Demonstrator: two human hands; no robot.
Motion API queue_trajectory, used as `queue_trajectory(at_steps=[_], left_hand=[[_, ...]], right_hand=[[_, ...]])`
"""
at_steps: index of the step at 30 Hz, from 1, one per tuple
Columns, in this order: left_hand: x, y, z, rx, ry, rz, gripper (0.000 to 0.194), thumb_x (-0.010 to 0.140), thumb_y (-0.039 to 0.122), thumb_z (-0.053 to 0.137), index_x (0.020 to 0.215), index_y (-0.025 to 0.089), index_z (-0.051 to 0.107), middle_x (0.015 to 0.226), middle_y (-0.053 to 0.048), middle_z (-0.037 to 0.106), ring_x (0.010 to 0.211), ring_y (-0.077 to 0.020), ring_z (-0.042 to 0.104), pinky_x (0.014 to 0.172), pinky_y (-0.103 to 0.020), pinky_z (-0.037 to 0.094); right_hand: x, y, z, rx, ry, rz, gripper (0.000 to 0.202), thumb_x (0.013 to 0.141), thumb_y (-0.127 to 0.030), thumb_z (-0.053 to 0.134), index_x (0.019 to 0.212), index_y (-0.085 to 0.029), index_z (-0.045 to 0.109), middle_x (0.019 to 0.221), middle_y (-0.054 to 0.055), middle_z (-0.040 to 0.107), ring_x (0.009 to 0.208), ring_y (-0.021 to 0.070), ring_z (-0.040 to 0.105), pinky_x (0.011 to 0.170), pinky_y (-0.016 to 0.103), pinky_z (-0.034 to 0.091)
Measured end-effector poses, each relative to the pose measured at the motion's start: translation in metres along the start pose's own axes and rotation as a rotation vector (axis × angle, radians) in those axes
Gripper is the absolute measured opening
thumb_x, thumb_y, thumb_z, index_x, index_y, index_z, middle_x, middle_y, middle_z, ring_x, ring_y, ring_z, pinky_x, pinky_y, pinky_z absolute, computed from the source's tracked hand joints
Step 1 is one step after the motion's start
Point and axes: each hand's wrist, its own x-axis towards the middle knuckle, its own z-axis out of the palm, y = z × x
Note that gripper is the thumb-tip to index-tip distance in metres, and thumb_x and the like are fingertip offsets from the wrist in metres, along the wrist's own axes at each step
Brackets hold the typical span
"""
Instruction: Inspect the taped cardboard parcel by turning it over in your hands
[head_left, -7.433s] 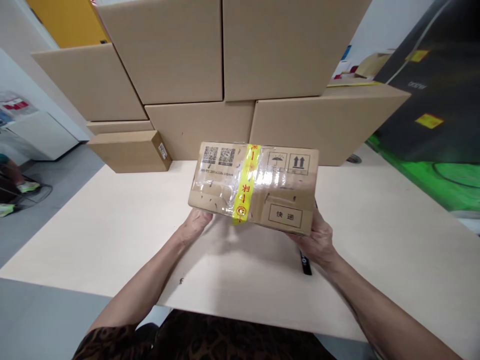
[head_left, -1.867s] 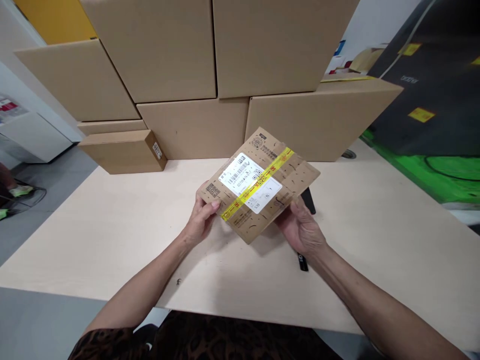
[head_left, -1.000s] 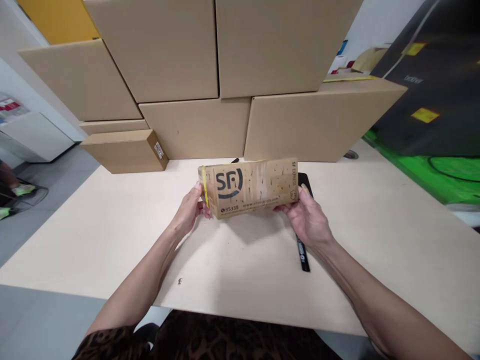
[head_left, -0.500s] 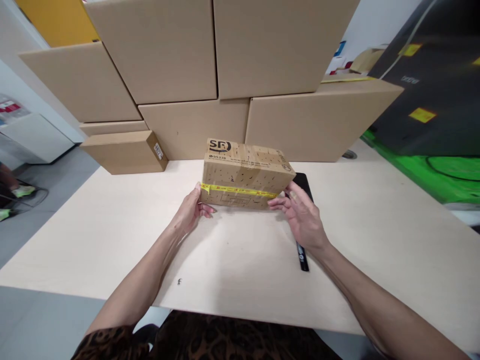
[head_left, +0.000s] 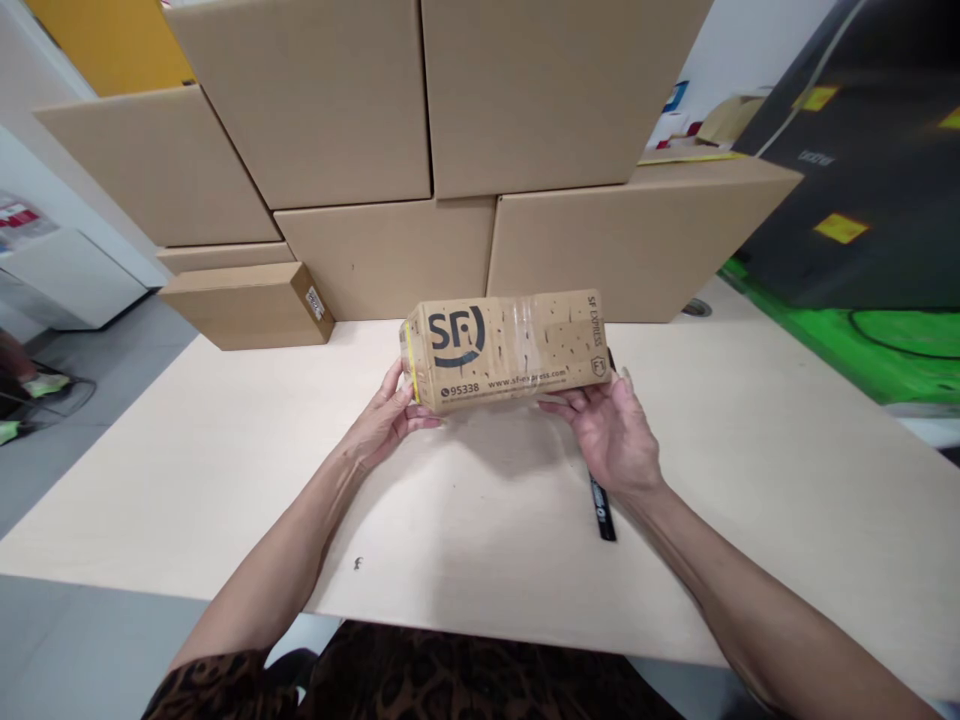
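Note:
A small brown cardboard box (head_left: 517, 345) with black SF lettering is held tilted above the table, its printed face turned toward me. My left hand (head_left: 390, 415) grips its left end, thumb against the side and fingers under the lower edge. At the other end, my right hand (head_left: 611, 430) supports the lower right corner, its fingers partly hidden beneath the box. Yellow tape (head_left: 412, 365) shows on the left end. Under my right hand lies a black flat object (head_left: 602, 508), mostly covered by the hand and the box.
Large plain cartons (head_left: 375, 260) are stacked along the back of the pale table (head_left: 225, 480). A smaller closed carton (head_left: 240, 305) with a label stands at the back left. A dark machine (head_left: 862, 150) and a green surface (head_left: 847, 350) are beyond the right edge.
The box has been rotated in my hands: its taped side faced me before, and now the SF-printed face does. My right hand has turned more palm-up.

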Motion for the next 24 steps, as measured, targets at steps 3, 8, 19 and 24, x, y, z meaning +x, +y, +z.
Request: queue_trajectory(at_steps=[3,8,19,24], left_hand=[[0.002,0.0014,-0.0016,0.006,-0.001,-0.01,0.094,0.085,0.072,0.084,0.162,0.031,0.047,0.136,-0.017,0.077,0.095,-0.0265,0.083,0.088,-0.042,0.069],[0.0055,-0.0004,-0.0054,0.008,0.046,0.017,0.079,0.086,0.082,0.074,0.135,0.019,0.073,0.142,-0.02,0.071,0.114,-0.0307,0.076,0.085,-0.038,0.069],[0.0034,0.0005,-0.0071,-0.048,0.069,-0.132,0.084,0.084,0.092,0.065,0.123,0.019,0.078,0.133,-0.02,0.076,0.116,-0.0373,0.077,0.083,-0.045,0.07],[0.0025,0.0004,-0.0038,-0.091,0.113,-0.163,0.068,0.093,0.077,0.07,0.136,0.024,0.074,0.122,-0.015,0.08,0.108,-0.0322,0.079,0.086,-0.043,0.069]], right_hand=[[-0.0016,0.0,0.0011,0.006,0.006,0.021,0.041,0.086,-0.068,0.082,0.106,-0.033,0.078,0.096,0.001,0.073,0.092,0.0231,0.074,0.08,0.041,0.068],[-0.0023,-0.0009,0.0025,0.023,0.033,0.05,0.039,0.083,-0.067,0.084,0.105,-0.036,0.078,0.103,0.0,0.074,0.089,0.0218,0.071,0.076,0.042,0.069],[0.0012,-0.0004,-0.0014,-0.015,0.032,0.064,0.037,0.087,-0.067,0.078,0.11,-0.038,0.072,0.132,0.0,0.073,0.125,0.0308,0.068,0.094,0.053,0.067],[-0.0027,0.0004,-0.0011,-0.06,0.004,0.074,0.045,0.085,-0.066,0.083,0.12,-0.041,0.07,0.135,0.0,0.073,0.133,0.0328,0.066,0.097,0.054,0.066]])
